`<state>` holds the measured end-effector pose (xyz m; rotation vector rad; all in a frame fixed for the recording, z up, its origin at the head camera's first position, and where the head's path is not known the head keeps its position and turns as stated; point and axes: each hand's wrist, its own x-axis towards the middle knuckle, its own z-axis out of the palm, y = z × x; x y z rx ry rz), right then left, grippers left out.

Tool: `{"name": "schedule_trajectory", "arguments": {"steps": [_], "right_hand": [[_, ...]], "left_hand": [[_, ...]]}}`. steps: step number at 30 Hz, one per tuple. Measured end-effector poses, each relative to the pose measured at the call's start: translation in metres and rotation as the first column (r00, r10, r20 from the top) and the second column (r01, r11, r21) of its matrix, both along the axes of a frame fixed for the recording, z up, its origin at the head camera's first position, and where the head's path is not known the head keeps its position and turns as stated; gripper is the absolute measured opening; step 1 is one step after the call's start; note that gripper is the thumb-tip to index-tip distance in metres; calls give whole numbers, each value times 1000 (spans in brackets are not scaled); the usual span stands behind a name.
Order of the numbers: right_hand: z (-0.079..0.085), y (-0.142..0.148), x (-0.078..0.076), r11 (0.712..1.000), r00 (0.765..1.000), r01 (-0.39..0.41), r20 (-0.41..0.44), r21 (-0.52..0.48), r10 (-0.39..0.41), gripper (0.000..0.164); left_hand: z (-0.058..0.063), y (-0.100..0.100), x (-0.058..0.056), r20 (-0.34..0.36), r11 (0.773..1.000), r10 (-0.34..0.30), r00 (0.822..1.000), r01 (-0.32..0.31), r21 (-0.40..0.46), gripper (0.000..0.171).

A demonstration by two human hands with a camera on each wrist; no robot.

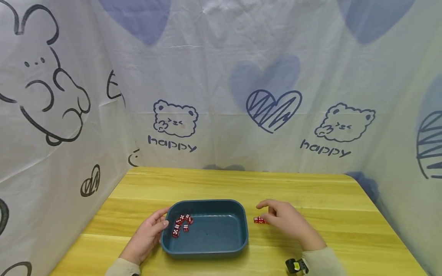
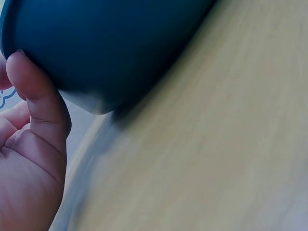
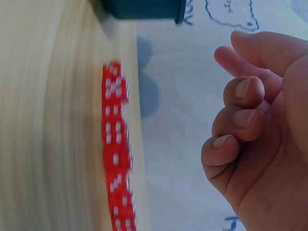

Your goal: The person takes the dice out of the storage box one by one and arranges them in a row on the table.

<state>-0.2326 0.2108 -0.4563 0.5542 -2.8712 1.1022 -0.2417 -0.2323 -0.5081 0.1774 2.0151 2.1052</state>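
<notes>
A dark teal rectangular plastic bin sits on the table, with several red dice with white pips gathered at its left end. My left hand holds the bin's left side, thumb at the rim; the left wrist view shows the thumb against the bin wall. To the right of the bin, my right hand hovers by more red dice, which it partly covers in the head view. Seen from the right wrist, these dice form a line, and the loosely curled hand holds nothing.
The yellow wood-grain table extends around the bin. White curtains with drawn bears and hearts enclose the back and sides. A dark watch-like device shows at the right sleeve.
</notes>
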Motion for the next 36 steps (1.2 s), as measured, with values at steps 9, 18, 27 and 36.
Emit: {"name": "schedule_trajectory", "arguments": {"steps": [9,18,27,36], "right_hand": [[10,-44,-2,992,992,-122,-21,-8,122,23],[15,-89,-8,978,978,-209,6,-12,209,23],[26,-132,-8,957,957,-290,32,21,289,24],[40,-162,-10,933,937,-349,15,94,349,24]], "left_hand": [[-2,-2,0,-14,1000,6,1000,-6,7,56],[-5,-3,0,-1,1000,16,1000,-16,-4,55],[-2,1,-3,-11,1000,-3,1000,3,-8,54],[0,0,-1,-11,1000,5,1000,-5,1,55]]}}
